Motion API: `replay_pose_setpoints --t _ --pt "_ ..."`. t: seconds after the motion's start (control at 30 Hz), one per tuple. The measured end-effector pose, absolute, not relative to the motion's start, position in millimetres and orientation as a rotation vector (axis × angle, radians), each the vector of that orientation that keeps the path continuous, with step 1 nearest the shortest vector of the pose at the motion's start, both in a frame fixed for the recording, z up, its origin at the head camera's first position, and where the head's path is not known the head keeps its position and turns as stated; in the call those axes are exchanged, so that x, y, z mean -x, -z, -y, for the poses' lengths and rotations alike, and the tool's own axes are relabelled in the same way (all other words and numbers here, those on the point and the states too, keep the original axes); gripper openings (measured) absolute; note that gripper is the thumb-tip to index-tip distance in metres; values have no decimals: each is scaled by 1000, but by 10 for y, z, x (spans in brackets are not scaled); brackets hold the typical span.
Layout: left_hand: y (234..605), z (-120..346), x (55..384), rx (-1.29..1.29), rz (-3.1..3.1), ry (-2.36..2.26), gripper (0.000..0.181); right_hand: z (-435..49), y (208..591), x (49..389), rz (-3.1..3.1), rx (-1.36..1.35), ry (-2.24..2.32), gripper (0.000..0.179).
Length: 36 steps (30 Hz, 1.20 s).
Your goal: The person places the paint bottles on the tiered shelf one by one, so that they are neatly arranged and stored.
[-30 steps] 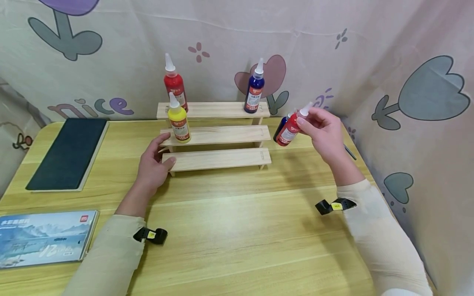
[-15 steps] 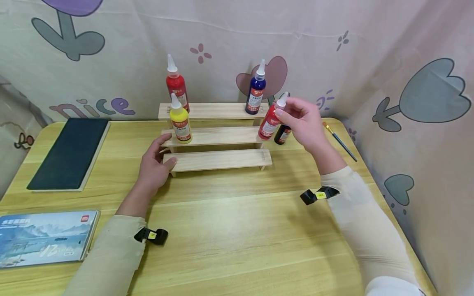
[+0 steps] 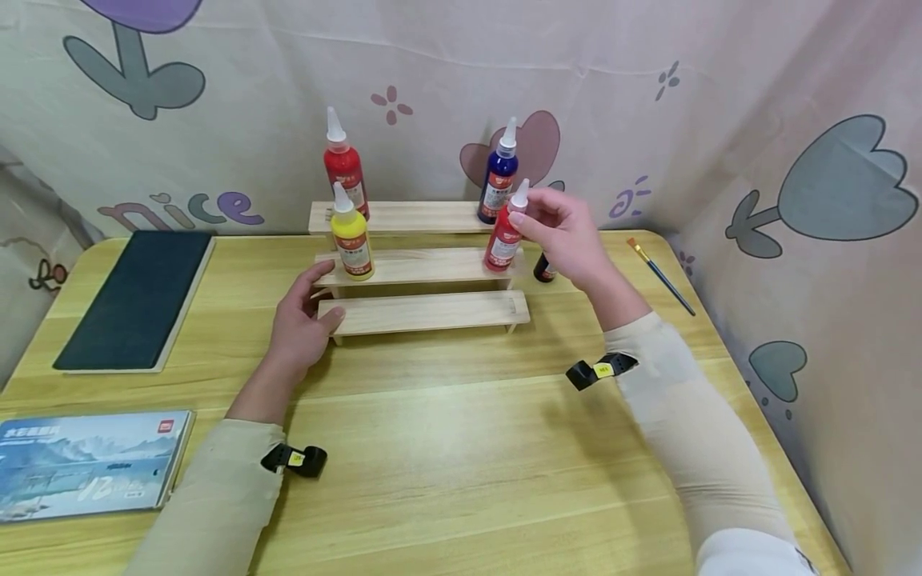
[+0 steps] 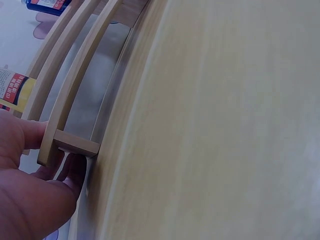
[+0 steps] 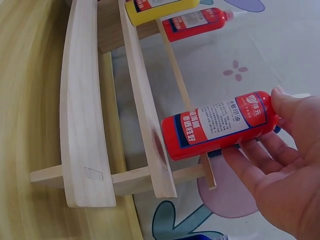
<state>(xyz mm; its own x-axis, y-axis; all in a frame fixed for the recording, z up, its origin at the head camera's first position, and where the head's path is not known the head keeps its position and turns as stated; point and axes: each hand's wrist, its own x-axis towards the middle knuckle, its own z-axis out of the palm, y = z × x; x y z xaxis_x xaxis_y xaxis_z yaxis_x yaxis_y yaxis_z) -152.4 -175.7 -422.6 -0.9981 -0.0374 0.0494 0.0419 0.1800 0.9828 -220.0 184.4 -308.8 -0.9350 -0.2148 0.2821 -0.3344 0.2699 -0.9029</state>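
Observation:
A three-tier wooden display rack (image 3: 425, 312) stands toward the back of the table. My left hand (image 3: 302, 324) grips its left end, thumb at the lowest tier and fingers beside the middle one. My right hand (image 3: 565, 240) pinches a red squeeze bottle (image 5: 220, 125) with a white nozzle near its neck. That bottle's base is right at the top of the middle tier's right end. A yellow bottle (image 3: 351, 242) is on the left of the middle tier. On the top tier stand another red bottle (image 3: 346, 172) at left and a blue bottle (image 3: 498, 180) at right.
A dark bottle (image 3: 544, 270) stands on the table right of the rack, partly hidden by my right hand. Farther right lies a paintbrush (image 3: 663, 277). A dark notebook (image 3: 133, 300) and a blue-covered pad (image 3: 94, 464) lie at left. A patterned curtain (image 3: 425, 48) hangs behind.
My right hand has carried the red bottle leftward from beside the rack to the middle tier's right end, turning it more upright. The paintbrush has come into fuller view. My left hand stays put.

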Motion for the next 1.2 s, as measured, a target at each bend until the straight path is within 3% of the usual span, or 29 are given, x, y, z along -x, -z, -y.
replay_pose_setpoints --t 0.73,1.2 --pt "4260 1771 1541 10 2365 1977 72 -1796 3125 2216 2452 -547 -1745 33" --pt "4252 1767 1543 7 2363 1976 71 -2165 2947 2039 2143 -470 -1798 33"
